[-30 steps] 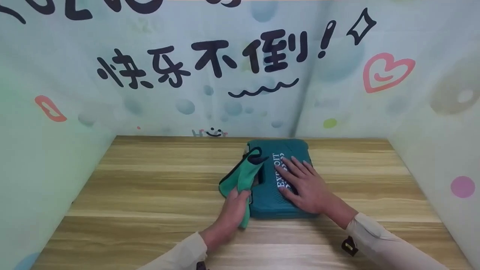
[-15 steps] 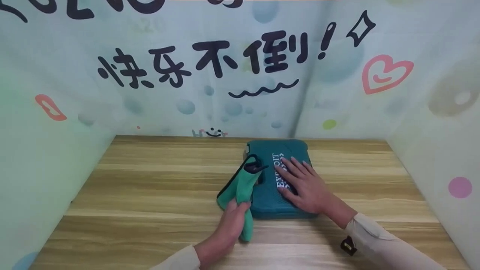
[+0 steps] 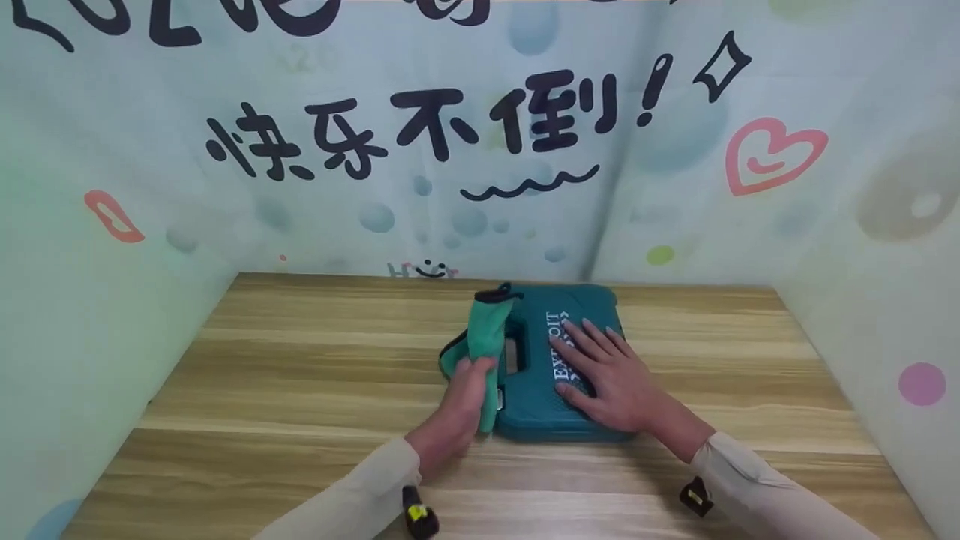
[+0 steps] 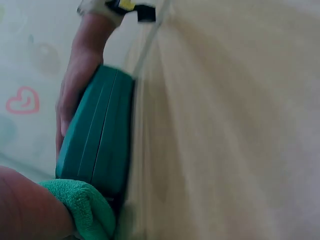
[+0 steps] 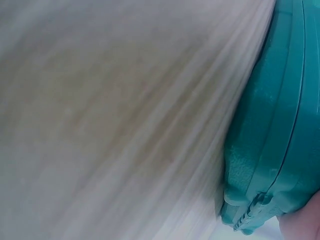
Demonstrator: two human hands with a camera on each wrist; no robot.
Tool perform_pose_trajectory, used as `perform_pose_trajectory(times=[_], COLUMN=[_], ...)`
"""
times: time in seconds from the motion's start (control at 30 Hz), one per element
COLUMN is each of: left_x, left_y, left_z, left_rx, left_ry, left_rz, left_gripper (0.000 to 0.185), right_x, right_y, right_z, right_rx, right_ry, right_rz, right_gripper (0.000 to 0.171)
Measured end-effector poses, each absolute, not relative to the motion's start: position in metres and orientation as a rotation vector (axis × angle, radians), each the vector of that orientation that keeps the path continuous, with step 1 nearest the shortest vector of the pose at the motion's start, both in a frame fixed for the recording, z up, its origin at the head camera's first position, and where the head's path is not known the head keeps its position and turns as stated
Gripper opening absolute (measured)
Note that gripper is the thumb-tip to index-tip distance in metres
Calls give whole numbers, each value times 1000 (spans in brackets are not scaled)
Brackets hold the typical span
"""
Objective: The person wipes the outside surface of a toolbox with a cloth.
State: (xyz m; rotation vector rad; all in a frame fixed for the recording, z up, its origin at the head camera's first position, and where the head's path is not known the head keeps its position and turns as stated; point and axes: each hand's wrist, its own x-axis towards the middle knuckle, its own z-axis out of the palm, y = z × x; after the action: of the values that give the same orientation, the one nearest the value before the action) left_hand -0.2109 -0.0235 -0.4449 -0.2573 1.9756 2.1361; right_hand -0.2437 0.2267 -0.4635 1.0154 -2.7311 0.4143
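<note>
A teal plastic carrying case [image 3: 555,420] with white lettering lies flat on the table, its handle side to the left. My right hand [image 3: 611,379] rests on its lid with fingers spread and straight. In my left hand [image 3: 459,397] is a green cloth [image 3: 486,330] with dark edging, pinched between thumb and fingers and held along the case's handle side. In the left wrist view the towel-like cloth [image 4: 82,205] bunches beside the case's side wall [image 4: 102,135]. The right wrist view shows the case's opposite side [image 5: 280,115] with a hinge near its corner.
The case stands on a wood-grain table [image 3: 300,360]. A printed cloth backdrop [image 3: 337,217] rises behind the table and along both sides. Small black devices [image 3: 697,496] are strapped at both wrists.
The left hand draws the cloth toward the person along the case's handle side, then moves it back away. The right hand stays on the lid. The head view tilts slightly up.
</note>
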Motion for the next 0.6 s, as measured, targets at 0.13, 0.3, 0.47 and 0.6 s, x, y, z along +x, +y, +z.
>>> perform_pose_trajectory(times=[0.13,0.3,0.47,0.6], left_x=[-242,-275,-299,-313], left_y=[-21,-19,-17,-17], left_z=[-443,-440,-437,-438], left_rx=[-276,-263,-170,-145], left_ry=[2022,2085,2142,2183], left_rz=[2094,2073,2091,2089], left_gripper=[36,32,15,25], right_x=[-244,-244,-244,-244], right_y=[227,227,228,229], right_z=[-463,-461,-462,-463], right_rx=[1019,1025,1022,1023], right_ry=[-2731,-2740,-2734,-2741], right_rz=[422,428,422,418], right_gripper=[68,69,70,70])
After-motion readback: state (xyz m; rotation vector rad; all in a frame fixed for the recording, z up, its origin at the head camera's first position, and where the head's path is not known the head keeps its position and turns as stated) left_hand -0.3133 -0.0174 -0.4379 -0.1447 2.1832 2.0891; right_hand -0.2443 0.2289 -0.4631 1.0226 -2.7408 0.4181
